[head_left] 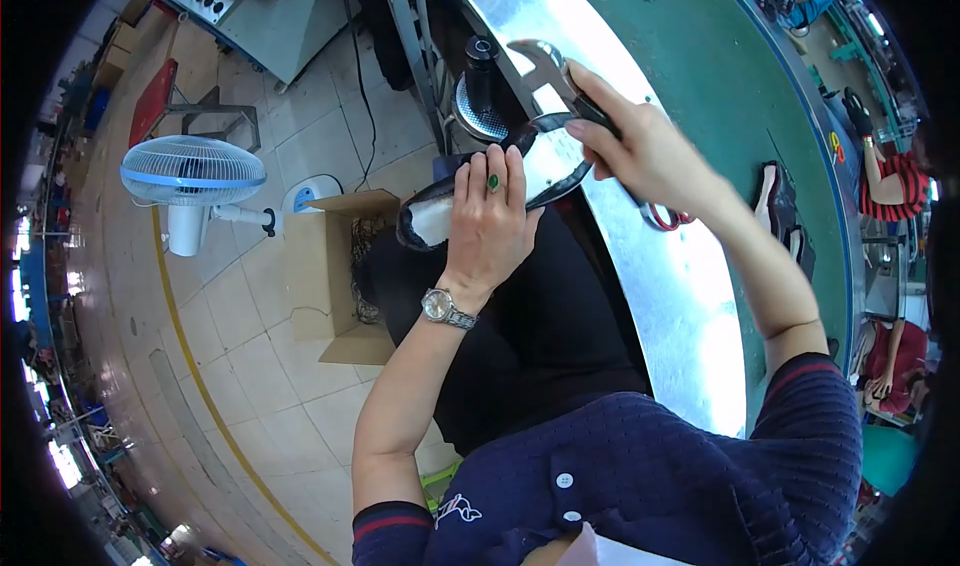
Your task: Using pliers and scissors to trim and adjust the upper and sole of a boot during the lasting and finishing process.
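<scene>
Across my lap lies a black shoe upper (pixel 420 221) on a last, sole side up, its white bottom (pixel 550 161) ringed by the folded-in black edge. My left hand (pixel 490 211) wraps over its middle, fingers closed on it, with a green-stoned ring and a wristwatch showing. My right hand (pixel 640 136) grips pincers (pixel 540 61) with a curved, shiny metal head and dark handles, raised over the far right end of the shoe. The hand hides part of the handles. Whether the pincers touch the shoe I cannot tell.
A shiny metal bench edge (pixel 690 316) runs along my right, with red-handled scissors (pixel 665 218) on it. Beyond is a green belt (pixel 690 56) carrying dark shoes (pixel 775 201). A black post (pixel 480 76) stands ahead. On my left are an open cardboard box (pixel 310 286) and a fan (pixel 190 181).
</scene>
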Motion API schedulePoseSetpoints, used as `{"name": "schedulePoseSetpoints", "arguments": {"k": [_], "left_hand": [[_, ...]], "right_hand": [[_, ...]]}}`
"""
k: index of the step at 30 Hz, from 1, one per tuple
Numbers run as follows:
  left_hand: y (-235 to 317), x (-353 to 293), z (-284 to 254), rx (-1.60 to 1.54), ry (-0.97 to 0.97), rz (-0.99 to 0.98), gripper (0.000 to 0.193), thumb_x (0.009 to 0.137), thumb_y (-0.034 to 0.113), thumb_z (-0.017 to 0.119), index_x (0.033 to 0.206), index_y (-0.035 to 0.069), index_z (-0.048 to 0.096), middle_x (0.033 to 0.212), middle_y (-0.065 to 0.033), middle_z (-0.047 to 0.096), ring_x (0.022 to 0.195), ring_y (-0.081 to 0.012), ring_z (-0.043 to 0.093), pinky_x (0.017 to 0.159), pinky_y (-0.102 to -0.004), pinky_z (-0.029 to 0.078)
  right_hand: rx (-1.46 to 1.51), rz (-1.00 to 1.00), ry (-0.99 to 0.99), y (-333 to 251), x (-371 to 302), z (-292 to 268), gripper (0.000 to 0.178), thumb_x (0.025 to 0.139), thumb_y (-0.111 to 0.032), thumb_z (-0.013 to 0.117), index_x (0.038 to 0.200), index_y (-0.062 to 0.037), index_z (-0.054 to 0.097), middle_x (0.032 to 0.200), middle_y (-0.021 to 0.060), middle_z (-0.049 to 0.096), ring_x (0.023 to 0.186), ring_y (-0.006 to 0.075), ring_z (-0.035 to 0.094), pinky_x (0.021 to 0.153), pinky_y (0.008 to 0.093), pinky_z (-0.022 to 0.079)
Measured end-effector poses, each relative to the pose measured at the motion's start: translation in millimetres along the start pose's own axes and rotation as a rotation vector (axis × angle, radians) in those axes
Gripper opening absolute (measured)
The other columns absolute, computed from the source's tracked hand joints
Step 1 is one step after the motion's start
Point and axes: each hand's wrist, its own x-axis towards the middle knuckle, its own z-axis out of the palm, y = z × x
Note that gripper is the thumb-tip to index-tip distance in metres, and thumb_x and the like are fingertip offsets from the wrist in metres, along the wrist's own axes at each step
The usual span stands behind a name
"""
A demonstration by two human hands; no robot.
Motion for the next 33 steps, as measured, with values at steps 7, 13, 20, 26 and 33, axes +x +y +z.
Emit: {"name": "schedulePoseSetpoints", "arguments": {"k": [7,13,20,26,33], "left_hand": [[-2.3,-3.2,4.7,0.02,0.043,0.003,0.071,0.073,0.024,0.077,0.13,-0.007,0.049,0.125,-0.0262,0.054,0.115,-0.0402,0.053,0.102,-0.0455,0.041],[0.2,-0.2,5.7,0.045,0.021,-0.004,0.07,0.072,0.025,0.077,0.129,-0.007,0.052,0.125,-0.0261,0.056,0.116,-0.0388,0.054,0.102,-0.0441,0.041],[0.8,-2.5,7.8,0.054,0.031,-0.026,0.066,0.076,0.026,0.075,0.128,-0.008,0.052,0.126,-0.0268,0.056,0.117,-0.0396,0.053,0.103,-0.0456,0.04],[3.9,-2.7,10.0,0.074,0.041,-0.032,0.063,0.078,0.024,0.073,0.128,-0.009,0.051,0.128,-0.027,0.054,0.118,-0.0416,0.052,0.104,-0.046,0.04],[8.1,-0.9,8.0,0.044,0.079,-0.063,0.06,0.076,0.02,0.075,0.124,-0.009,0.053,0.121,-0.0228,0.054,0.117,-0.0408,0.053,0.103,-0.0458,0.041]], "right_hand": [[-0.084,0.014,-0.08,0.3,3.0,6.4,0.051,0.092,-0.013,0.057,0.14,-0.0086,0.041,0.07,0.022,0.064,0.064,0.038,0.064,0.063,0.0453,0.048],[-0.051,0.148,-0.134,15.4,5.1,9.2,0.059,0.097,-0.013,0.051,0.15,-0.0216,0.028,0.06,0.0152,0.059,0.055,0.0257,0.064,0.053,0.0411,0.046],[-0.158,-0.011,-0.115,26.3,14.1,18.9,0.068,0.097,-0.01,0.051,0.153,-0.0284,0.019,0.056,0.0131,0.057,0.04,0.0217,0.048,0.047,0.0362,0.041],[-0.114,-0.05,0.034,16.2,7.6,28.1,0.069,0.096,-0.01,0.053,0.153,-0.0281,0.019,0.066,0.0166,0.061,0.043,0.0238,0.052,0.046,0.0338,0.041],[-0.226,-0.139,0.103,1.6,5.5,26.7,0.072,0.094,-0.007,0.054,0.153,-0.03,0.02,0.062,0.0117,0.061,0.044,0.0197,0.054,0.043,0.0323,0.041]]}}
